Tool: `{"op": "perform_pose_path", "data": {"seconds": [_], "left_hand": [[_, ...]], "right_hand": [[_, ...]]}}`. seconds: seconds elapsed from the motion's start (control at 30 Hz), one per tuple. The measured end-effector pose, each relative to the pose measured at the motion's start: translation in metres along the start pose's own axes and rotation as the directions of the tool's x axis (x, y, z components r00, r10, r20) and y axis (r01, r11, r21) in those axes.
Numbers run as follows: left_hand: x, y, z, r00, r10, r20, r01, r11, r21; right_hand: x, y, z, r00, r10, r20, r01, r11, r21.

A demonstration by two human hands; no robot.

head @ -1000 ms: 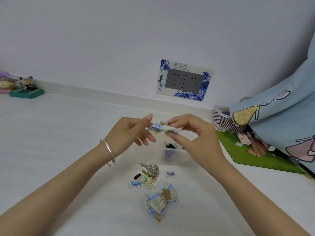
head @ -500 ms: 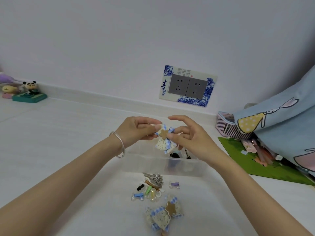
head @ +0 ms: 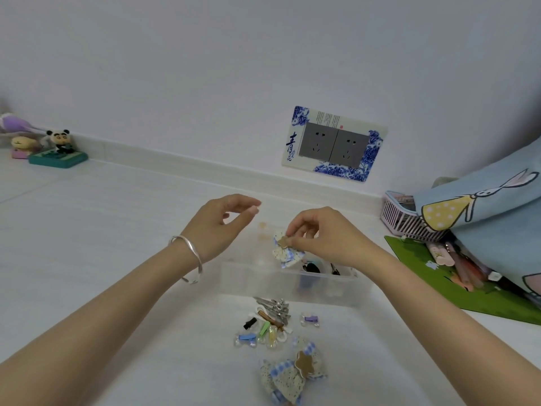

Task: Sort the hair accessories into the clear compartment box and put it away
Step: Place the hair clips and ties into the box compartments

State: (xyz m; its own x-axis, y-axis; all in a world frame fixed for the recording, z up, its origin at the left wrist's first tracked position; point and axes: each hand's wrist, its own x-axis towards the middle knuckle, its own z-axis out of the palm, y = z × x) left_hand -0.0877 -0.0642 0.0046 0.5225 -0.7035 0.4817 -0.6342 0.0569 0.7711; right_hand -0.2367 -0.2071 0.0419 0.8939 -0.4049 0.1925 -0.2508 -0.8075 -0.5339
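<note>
My right hand [head: 319,235] pinches a blue-and-cream fabric bow clip [head: 285,252] with a tan star on it, just above the clear compartment box [head: 263,281]. Dark accessories lie in the box's right compartments. My left hand [head: 218,222] hovers to the left of the bow, fingers loosely curved and holding nothing. A matching fabric bow [head: 294,376] lies on the white surface nearest me. Between it and the box sits a pile of small clips [head: 269,320], metal, black, green and blue, with a purple clip [head: 310,320] set apart on the right.
A pink basket [head: 404,221] and a green mat [head: 468,288] with pens lie at the right under a blue printed cloth [head: 483,218]. Small figurines [head: 55,148] stand at the far left by the wall. A double wall socket [head: 333,145] is behind the box.
My left hand has let go of the bow and moved off to the left. My right hand alone now holds it, lower and closer to the box.
</note>
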Motion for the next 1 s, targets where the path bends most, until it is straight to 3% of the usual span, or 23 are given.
{"op": "perform_pose_path", "data": {"seconds": [0.1,0.27,0.4,0.63,0.7,0.8,0.9,1.0], "left_hand": [[-0.002,-0.002,0.003,0.992,0.026,0.123,-0.041,0.992,0.118],[-0.004,-0.005,0.009,0.990,0.032,0.137,-0.053,0.987,0.153],[-0.005,-0.004,0.008,0.991,0.041,0.125,-0.060,0.986,0.158],[-0.010,-0.001,0.013,0.982,0.053,0.181,-0.093,0.971,0.220],[-0.011,-0.002,0.013,0.980,0.052,0.190,-0.096,0.969,0.229],[-0.013,0.000,0.013,0.981,0.059,0.182,-0.101,0.968,0.231],[-0.018,0.005,0.011,0.976,0.096,0.193,-0.140,0.964,0.225],[-0.026,0.016,0.008,0.963,0.132,0.236,-0.183,0.960,0.212]], "right_hand": [[0.001,-0.001,0.001,0.999,-0.029,0.015,0.030,0.996,-0.079],[-0.005,0.005,0.006,0.992,-0.064,0.111,0.088,0.969,-0.231],[-0.009,0.011,0.000,0.987,-0.163,-0.016,0.152,0.948,-0.280],[-0.017,0.011,0.014,0.962,-0.158,0.222,0.240,0.880,-0.410],[-0.019,0.012,0.016,0.961,-0.174,0.217,0.247,0.893,-0.377],[-0.026,0.015,0.009,0.977,-0.204,0.059,0.213,0.938,-0.275],[-0.051,0.009,-0.001,0.974,-0.211,-0.078,0.211,0.977,-0.010],[-0.086,-0.001,-0.006,0.980,-0.200,0.015,0.194,0.966,0.172]]}}
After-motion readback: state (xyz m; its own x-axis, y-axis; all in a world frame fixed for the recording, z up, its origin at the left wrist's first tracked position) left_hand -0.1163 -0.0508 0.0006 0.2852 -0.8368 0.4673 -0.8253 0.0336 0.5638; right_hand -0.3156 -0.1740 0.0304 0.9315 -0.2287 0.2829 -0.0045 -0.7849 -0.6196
